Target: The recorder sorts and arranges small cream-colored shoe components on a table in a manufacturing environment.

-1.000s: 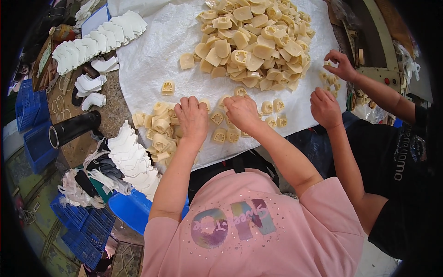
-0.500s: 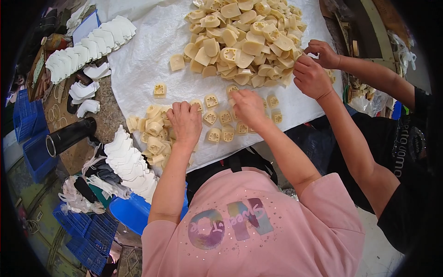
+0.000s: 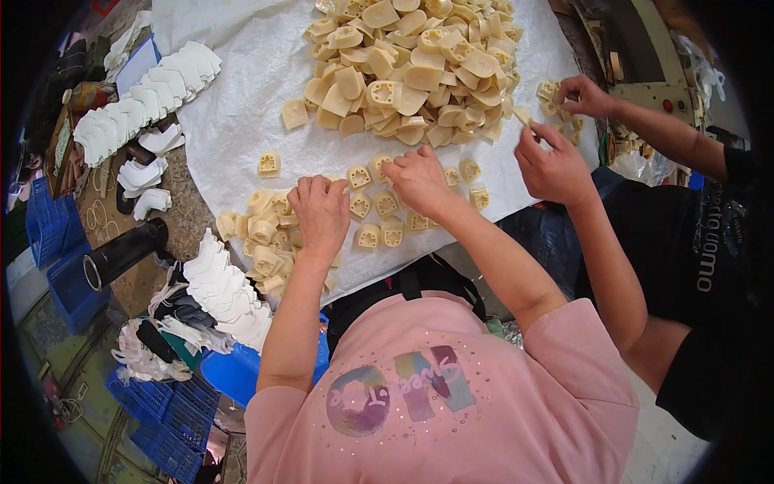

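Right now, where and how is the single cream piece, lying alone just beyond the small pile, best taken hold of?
Probably by two opposite outer walls, from above: the cream piece lies with its hollow face up, and no neighbour touches it. The left hand is nearer, so it could come from the near right side.

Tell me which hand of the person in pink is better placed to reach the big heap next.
Probably the right hand: it is just short of the big heap, though its fingers are at a small cream piece. The left hand is farther off, beside the small pile.
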`<state>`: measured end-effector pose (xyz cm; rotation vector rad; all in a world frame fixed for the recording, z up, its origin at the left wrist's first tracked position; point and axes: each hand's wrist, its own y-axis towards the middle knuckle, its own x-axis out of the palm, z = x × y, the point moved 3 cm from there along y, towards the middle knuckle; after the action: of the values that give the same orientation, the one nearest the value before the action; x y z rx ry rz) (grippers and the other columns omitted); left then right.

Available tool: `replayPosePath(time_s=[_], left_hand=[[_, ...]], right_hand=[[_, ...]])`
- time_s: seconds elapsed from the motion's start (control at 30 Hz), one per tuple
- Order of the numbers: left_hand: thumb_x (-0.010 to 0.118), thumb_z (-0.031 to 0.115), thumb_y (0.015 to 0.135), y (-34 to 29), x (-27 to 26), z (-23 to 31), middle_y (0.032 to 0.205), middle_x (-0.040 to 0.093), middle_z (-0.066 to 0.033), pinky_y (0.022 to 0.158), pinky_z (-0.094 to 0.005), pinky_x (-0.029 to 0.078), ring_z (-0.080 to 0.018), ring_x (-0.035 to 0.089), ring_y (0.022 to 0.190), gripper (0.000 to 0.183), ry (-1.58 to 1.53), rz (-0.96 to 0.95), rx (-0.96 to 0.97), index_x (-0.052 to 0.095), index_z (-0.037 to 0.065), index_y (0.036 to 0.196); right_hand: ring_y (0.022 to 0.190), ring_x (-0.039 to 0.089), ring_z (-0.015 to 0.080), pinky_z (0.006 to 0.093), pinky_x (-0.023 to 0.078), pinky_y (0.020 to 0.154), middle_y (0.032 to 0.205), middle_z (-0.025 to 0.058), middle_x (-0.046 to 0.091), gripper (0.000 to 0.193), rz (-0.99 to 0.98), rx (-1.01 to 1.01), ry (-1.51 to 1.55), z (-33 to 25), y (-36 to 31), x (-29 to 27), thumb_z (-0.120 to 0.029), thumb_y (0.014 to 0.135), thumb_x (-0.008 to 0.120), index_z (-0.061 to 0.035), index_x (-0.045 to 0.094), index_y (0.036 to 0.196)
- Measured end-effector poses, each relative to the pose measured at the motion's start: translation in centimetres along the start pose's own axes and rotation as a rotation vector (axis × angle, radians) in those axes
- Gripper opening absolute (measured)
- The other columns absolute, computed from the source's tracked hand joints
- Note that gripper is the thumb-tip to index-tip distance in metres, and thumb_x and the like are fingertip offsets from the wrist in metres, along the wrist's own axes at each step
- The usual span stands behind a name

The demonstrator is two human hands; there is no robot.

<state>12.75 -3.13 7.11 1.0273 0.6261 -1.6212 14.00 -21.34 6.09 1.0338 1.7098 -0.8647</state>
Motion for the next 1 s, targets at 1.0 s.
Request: replayPosePath(time_s=[1.0], left_hand=[[0.075, 0.01, 0.066, 5.6, 2.5, 3.1, 0.09, 0.053, -0.004, 0.085, -0.0391, 0.031, -0.0232, 0.048, 0.095, 0.027, -0.021, 0.013, 0.104, 0.068, 0.012, 0.092]], right_hand=[[0.069, 0.056, 0.0191, 0.0355, 0.041, 0.071, 0.068, 0.0014, 0.053, 0.007, 0.322, 0.017, -0.081, 2.8, -3.0, -1.7, -0.011, 0.072, 0.061, -0.0131, 0.054, 0.072]])
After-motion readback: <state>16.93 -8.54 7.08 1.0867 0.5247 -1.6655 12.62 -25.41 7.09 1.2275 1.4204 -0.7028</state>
